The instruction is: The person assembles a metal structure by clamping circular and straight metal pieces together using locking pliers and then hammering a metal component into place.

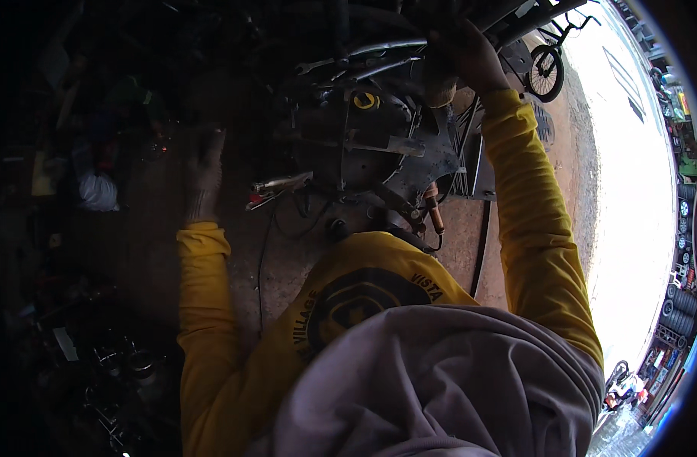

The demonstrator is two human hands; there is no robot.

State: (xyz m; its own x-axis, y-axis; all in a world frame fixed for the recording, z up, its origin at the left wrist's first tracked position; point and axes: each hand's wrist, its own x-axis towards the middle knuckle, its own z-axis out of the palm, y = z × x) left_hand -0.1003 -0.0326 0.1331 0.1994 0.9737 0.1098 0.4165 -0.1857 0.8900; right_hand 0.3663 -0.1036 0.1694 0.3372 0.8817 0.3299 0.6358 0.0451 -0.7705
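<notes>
My left hand (205, 166) reaches out over the dark left side, apart from the metalwork. Deep shadow hides its fingers and whatever they may touch. At the top right my right hand (474, 59) lies against dark metal parts, its fingertips lost in the dark. Just below it is a brownish, rounded piece (440, 93). Between my arms stands a dark metal work stand (364, 164) with flat bars across it. Wrenches (379, 49) lie along its far edge, near a yellow-and-black round object (366, 100). Locking pliers (280, 187) rest at its left corner.
An orange-brown handled tool (434, 209) with a cord hangs at the stand's near right. A black cable (266, 259) runs over the brown floor. A bicycle wheel (546, 73) stands at the far right, beside bright ground. Dim clutter and a whitish bag (98, 192) lie left.
</notes>
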